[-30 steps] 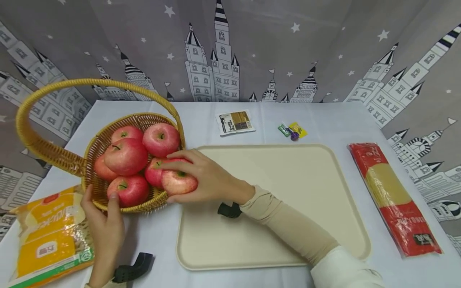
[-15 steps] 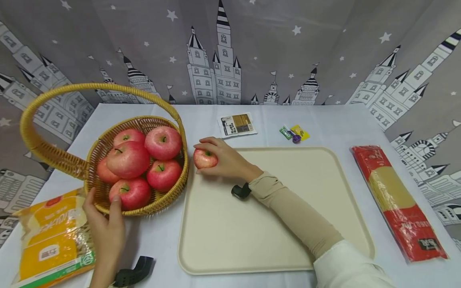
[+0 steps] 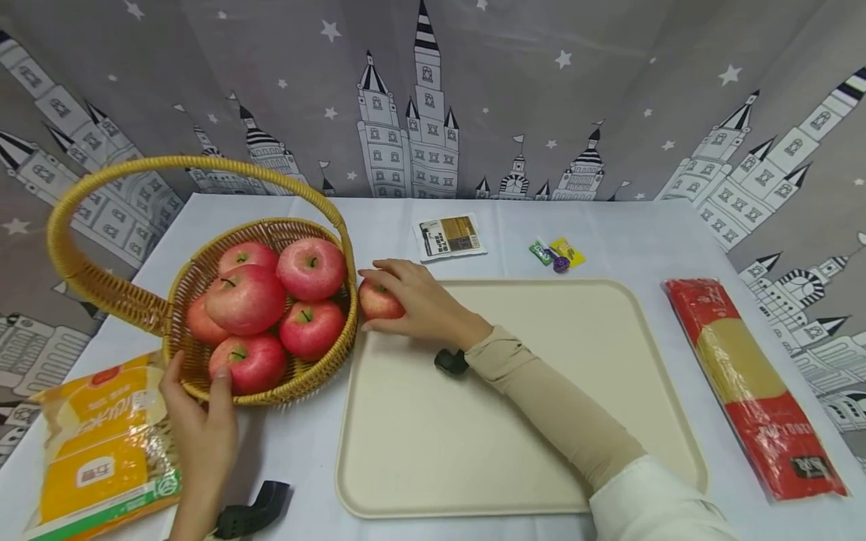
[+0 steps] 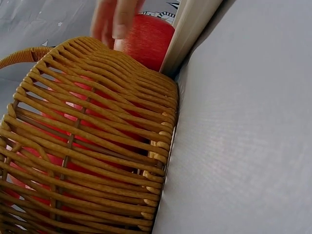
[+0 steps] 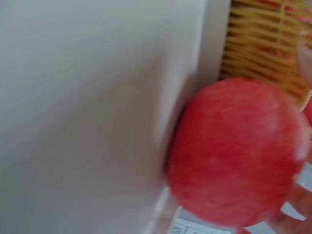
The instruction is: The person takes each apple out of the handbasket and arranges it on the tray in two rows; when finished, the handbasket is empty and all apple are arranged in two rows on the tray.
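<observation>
Head view: right hand (image 3: 416, 304) curled around a red apple (image 3: 379, 300) at the tray's (image 3: 541, 391) far-left corner, just beside the basket (image 3: 183, 300); left hand (image 3: 199, 428) gripping the basket's near rim.
Left wrist view: woven basket wall (image 4: 87, 156), apple (image 4: 148, 41) beyond.
Right wrist view: apple (image 5: 236, 151) at tray edge (image 5: 97, 117), blurred.

Apple (image 3: 377, 301): red with paler blush, stem end up, at the tray's (image 3: 541, 391) far-left corner, just beside the basket (image 3: 271, 391). Right hand (image 3: 413, 300) curled round it.
Basket: woven yellow wicker, arched handle, upright on the tabletop (image 3: 609, 233), holding five red apples. Left hand (image 3: 199, 428) grips its near rim.
</observation>
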The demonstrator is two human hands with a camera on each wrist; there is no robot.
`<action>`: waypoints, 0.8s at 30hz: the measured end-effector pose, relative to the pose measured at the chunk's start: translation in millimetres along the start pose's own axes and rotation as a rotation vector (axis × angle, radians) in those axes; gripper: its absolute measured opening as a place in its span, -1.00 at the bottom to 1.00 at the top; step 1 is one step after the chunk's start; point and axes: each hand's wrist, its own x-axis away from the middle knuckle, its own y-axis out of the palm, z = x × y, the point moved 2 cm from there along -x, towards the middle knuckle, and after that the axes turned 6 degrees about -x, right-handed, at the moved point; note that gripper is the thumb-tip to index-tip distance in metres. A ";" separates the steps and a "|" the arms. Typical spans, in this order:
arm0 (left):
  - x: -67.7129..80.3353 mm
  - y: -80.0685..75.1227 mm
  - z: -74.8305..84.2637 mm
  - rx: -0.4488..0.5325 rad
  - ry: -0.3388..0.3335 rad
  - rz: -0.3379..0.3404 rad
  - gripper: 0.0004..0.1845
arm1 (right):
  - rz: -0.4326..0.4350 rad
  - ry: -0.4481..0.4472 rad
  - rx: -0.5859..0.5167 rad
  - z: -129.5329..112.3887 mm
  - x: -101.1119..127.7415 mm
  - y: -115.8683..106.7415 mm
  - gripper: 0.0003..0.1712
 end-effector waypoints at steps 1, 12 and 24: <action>0.1 0.2 0.1 -0.001 -0.002 -0.003 -0.42 | 0.026 -0.016 0.001 -3.1 1.0 -1.5 -0.20; 0.3 -1.2 2.4 -0.005 0.035 0.020 -0.43 | 0.145 -0.297 -0.021 -63.8 -12.0 -12.9 -0.46; 0.7 -0.9 1.5 -0.008 0.027 0.004 -0.42 | 0.154 -0.296 0.112 -99.7 -70.9 1.0 -0.41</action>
